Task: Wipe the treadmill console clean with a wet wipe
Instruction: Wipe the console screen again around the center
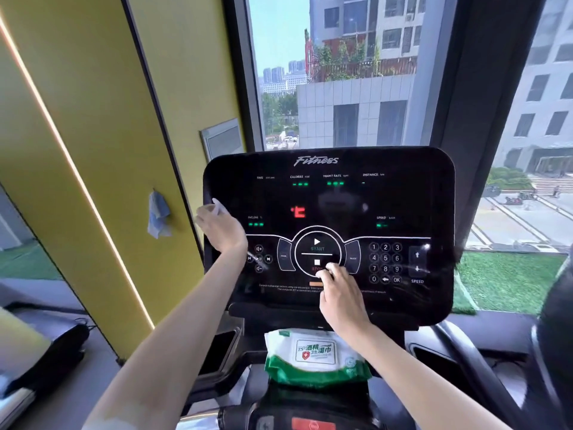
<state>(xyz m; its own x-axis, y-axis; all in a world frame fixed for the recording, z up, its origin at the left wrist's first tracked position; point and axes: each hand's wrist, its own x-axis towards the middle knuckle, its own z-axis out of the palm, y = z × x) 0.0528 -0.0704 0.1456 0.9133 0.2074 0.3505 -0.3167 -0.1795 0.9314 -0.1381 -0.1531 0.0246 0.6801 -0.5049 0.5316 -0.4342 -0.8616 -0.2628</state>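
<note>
Firstly, at the left edge of the glossy black treadmill console [403,197], the left hand [221,229] grips a white wet wipe [218,207] and presses it to the panel. That wipe is probably limp, light and damp, best bunched under the fingers; the panel looks stiff and slick. At centre, the right hand [341,296] holds nothing, its bent fingertips touching the stop button area. Below it, a green-and-white wipe pack [313,355] lies on the ledge, label flap apparently closed, contents hidden.
</note>
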